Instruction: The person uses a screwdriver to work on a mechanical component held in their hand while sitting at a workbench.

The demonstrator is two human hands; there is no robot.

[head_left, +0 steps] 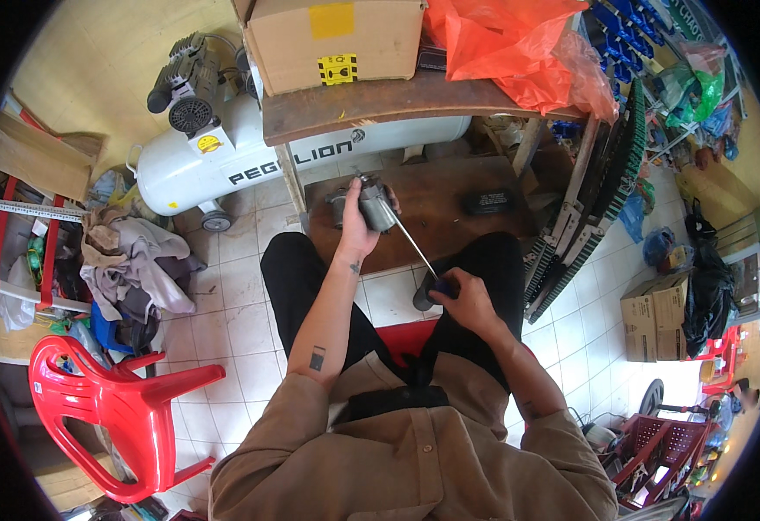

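Left hand (363, 227) clamped round a grey cylindrical metal part (375, 210), fingers wrapped on its far side, thumb up along the near side; part is held above a low brown wooden bench (432, 234), tilted, out in front of the knees. Right hand (469, 301) closed on the dark handle of a long thin screwdriver (414, 241), between the thighs; shaft slants up and left, its far end at the part, exact contact too small to tell. Dark cylinder (422, 300) just beside right hand, cannot tell if touched. More dark metal (338, 211) just left of left hand, separate piece or not unclear. Small black item (489, 202) lies on the bench, right side. Beyond: white tank compressor (193, 169) on tiled floor (241, 334), wooden table (432, 100) bearing a cardboard box (337, 43) and orange plastic bag (502, 52). Left side: red plastic chair (54, 404), heap of grey cloth (132, 260). Right side: stacked cartons (654, 321), long black toothed strips (601, 191) leaning by the table
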